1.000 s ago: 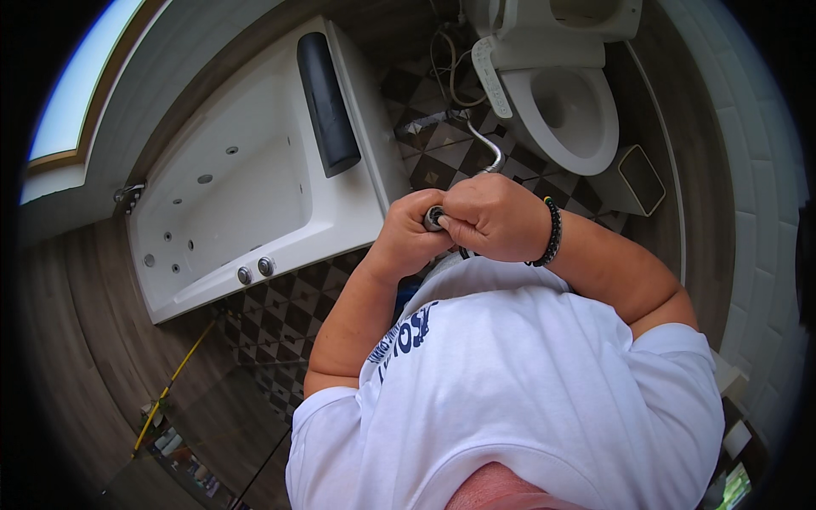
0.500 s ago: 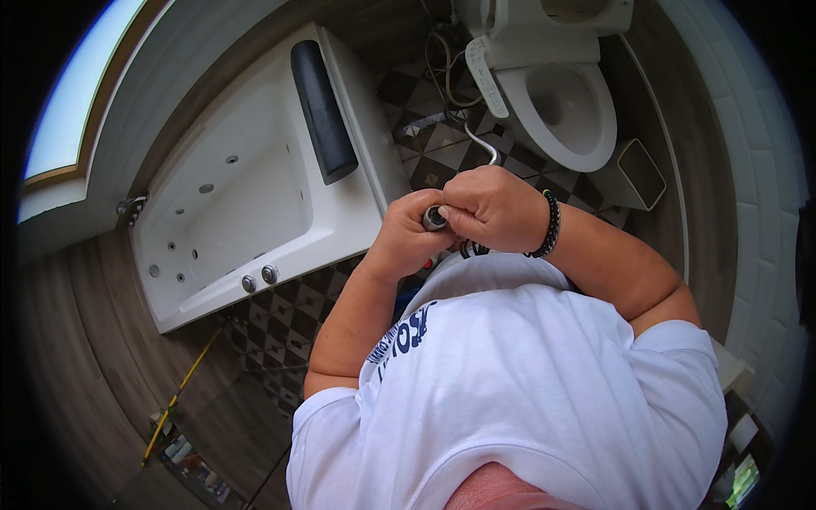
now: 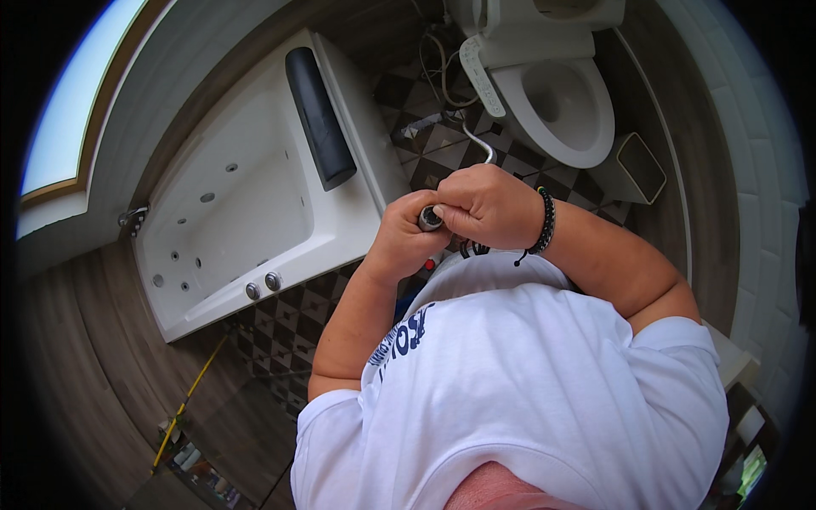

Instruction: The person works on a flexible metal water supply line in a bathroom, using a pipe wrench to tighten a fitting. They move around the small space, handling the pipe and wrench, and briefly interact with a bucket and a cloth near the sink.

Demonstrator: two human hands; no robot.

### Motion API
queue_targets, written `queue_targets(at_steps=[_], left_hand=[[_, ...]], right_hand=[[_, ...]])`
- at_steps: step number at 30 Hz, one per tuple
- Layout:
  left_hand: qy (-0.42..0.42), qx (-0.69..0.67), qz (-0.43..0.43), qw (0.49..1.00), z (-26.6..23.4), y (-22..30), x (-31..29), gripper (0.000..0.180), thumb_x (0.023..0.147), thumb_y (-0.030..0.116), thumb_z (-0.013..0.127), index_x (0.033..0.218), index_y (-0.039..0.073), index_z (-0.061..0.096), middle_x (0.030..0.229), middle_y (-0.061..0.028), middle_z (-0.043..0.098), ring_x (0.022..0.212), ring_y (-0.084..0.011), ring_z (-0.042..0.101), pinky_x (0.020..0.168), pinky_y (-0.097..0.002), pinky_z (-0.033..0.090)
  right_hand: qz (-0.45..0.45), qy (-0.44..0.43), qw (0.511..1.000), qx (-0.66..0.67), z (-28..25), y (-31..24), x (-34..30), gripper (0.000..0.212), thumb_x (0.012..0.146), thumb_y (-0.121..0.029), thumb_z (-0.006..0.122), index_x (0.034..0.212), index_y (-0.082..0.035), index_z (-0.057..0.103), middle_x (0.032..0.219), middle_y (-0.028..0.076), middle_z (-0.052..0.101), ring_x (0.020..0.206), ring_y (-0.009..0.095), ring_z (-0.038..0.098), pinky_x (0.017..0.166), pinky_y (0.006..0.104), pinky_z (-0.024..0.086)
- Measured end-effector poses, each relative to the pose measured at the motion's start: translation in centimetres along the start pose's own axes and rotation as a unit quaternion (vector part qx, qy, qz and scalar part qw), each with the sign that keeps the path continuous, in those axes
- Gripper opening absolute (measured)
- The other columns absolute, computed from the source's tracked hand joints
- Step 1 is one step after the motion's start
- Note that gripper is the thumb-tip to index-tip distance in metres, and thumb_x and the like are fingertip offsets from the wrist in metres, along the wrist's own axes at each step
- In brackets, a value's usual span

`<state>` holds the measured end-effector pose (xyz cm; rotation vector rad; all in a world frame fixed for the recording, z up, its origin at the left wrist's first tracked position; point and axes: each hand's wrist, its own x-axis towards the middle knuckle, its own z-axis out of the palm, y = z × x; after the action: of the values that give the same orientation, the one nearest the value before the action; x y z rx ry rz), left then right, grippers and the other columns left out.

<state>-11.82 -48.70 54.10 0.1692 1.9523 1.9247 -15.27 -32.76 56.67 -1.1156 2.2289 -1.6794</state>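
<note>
Leftmost, a yellow pole (image 3: 191, 399) slants below the white tub (image 3: 255, 204), whose near rim bears two knobs and whose right end carries a black pillow (image 3: 320, 119). Next, over the tiled floor (image 3: 293, 310) and in front of the shirt (image 3: 535, 365), the left hand (image 3: 399, 236) has its fingers wrapped round a metal tube (image 3: 430, 218), open end up, while the right hand (image 3: 489, 204) curls its fingers against it, thumb at the rim, though whether they pinch anything cannot be told. Beyond that hand a silver hose (image 3: 483, 146) lies near the toilet (image 3: 593, 153), with a bin (image 3: 642, 174) rightmost.
</note>
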Motion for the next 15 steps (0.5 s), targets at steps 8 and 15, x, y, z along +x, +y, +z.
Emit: queue_targets(at_steps=[8,15], left_hand=[[0.002,-0.007,-0.012,1.000,-0.1,0.0,-0.1,0.017,0.061,-0.002,0.058,0.078,0.001,0.057,0.069,-0.0016,0.050,0.064,-0.0095,0.047,0.057,-0.0224,0.039],[-0.020,0.010,0.003,1.000,-0.5,-0.6,-0.4,0.021,0.059,-0.003,0.056,0.080,0.001,0.058,0.071,-0.0010,0.052,0.065,-0.0087,0.048,0.059,-0.0217,0.040]], right_hand=[[-0.013,0.015,1.000,-0.004,0.1,0.0,0.1,0.012,0.071,-0.005,0.054,0.061,-0.001,0.048,0.054,0.010,0.046,0.050,0.026,0.047,0.048,0.0339,0.038],[-0.030,-0.029,0.999,0.015,0.2,-0.5,-0.2,0.016,0.070,-0.004,0.055,0.058,-0.002,0.045,0.052,0.010,0.045,0.048,0.025,0.046,0.047,0.0338,0.037]])
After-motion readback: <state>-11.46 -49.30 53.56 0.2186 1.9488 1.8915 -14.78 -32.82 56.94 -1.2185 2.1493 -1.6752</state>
